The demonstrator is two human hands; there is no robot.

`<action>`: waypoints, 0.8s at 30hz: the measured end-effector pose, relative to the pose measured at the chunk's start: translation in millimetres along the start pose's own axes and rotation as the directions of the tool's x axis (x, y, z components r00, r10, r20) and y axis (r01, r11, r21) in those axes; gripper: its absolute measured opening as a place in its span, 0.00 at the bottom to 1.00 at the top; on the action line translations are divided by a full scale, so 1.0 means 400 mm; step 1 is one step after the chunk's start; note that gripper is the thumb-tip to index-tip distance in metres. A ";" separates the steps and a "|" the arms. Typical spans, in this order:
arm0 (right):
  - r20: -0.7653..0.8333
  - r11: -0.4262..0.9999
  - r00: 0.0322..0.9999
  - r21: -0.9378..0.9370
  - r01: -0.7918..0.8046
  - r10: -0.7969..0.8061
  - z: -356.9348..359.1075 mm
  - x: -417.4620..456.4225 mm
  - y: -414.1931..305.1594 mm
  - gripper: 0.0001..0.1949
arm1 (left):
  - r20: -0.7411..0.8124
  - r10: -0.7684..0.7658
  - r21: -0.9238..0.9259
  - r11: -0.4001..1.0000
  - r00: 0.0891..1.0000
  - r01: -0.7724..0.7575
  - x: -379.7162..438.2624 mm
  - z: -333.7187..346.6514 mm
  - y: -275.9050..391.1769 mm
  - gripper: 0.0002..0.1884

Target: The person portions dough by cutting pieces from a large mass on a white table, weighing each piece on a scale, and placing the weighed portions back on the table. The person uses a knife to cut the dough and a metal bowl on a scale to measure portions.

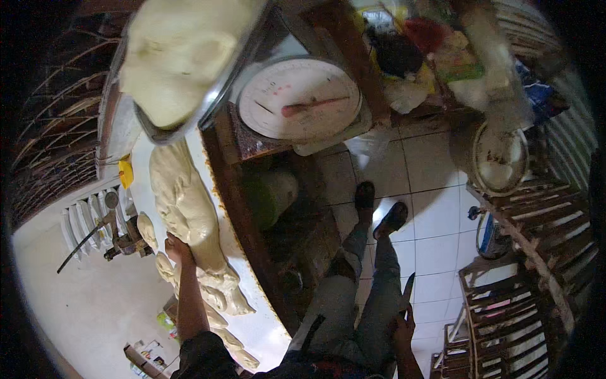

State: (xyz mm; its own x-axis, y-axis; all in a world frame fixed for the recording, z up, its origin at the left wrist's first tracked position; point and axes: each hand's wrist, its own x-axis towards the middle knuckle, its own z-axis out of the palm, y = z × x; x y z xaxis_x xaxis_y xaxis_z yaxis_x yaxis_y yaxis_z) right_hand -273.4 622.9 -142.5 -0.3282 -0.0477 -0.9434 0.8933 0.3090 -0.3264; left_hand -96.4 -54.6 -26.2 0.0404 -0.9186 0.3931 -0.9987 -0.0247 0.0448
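My left hand (178, 249) rests with curled fingers against the edge of a long mass of pale dough (189, 203) on a white tabletop (260, 303). Whether its fingers grip the dough is hidden. Smaller dough pieces (147, 229) lie along the table beside the mass. Down at my right side, my right hand (403, 328) is closed around the handle of a knife (407, 291), its dark blade pointing away from me. Ahead stands a dial scale (300, 102) with a red needle. A large lump of dough (184, 57) sits in the scale's metal pan (165, 135).
A yellow object (125, 171) lies by the table's far edge. Metal equipment with a long handle (111, 227) stands beyond. Slatted wooden racks (506, 308) and a round container (501, 158) line the right. Plastic bags (407, 94) sit at the back, above the tiled floor (435, 213).
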 end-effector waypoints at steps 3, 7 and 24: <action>-0.026 0.998 1.000 -0.064 0.015 -0.017 0.007 0.010 0.070 0.28 | -0.054 0.228 -0.096 0.968 0.972 -0.232 0.019 0.006 -0.077 0.26; -0.060 0.998 0.998 -0.057 -0.001 -0.002 0.010 0.016 0.179 0.28 | 0.047 0.061 -0.404 0.914 0.997 -0.037 0.039 0.003 -0.096 0.27; -0.040 0.973 0.989 -0.190 0.132 -0.142 -0.078 0.046 0.250 0.27 | -0.027 -0.191 -0.267 0.947 0.981 0.177 -0.091 -0.035 0.048 0.27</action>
State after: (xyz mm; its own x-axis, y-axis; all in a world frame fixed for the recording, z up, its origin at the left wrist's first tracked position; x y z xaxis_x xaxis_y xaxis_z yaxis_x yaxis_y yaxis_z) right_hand -199.7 682.4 -190.7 -0.4635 -0.0530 -0.8845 0.7675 0.4749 -0.4307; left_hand -116.6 -16.2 -26.9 0.2311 -0.8858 0.4023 -0.9305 -0.0805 0.3573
